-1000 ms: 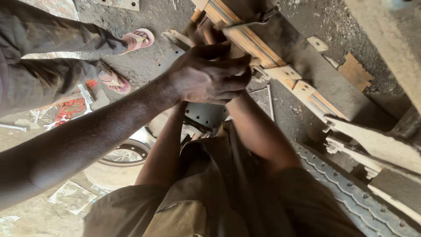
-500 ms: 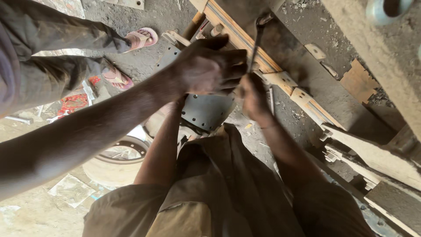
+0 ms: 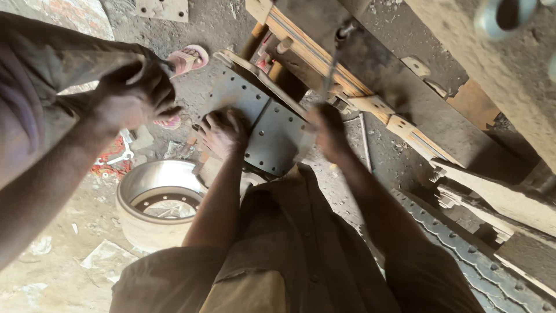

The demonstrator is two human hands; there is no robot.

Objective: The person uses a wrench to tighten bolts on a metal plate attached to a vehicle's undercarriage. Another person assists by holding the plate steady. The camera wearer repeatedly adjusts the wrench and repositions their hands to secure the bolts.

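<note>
L hand (image 3: 223, 133) rests flat on grey metal plate (image 3: 272, 136), fingers spread, pressing not gripping. R hand (image 3: 327, 130), just right of plate, is blurred and seems wrapped round thin rod (image 3: 335, 64). Plate is matte, curved, with rows of holes. It looks loose and propped, nothing fastened yet. Left of plate: round steel drum (image 3: 159, 206), co-worker's curled hand (image 3: 133, 98). Beyond plate: rusty layered beam (image 3: 370, 107).

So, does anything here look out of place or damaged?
Nothing broken that I can tell. A tool lies loose in the dirt by the drum, near a sandalled foot. Left hand rests on the plate; right hand is blurred, on a rod.
</note>
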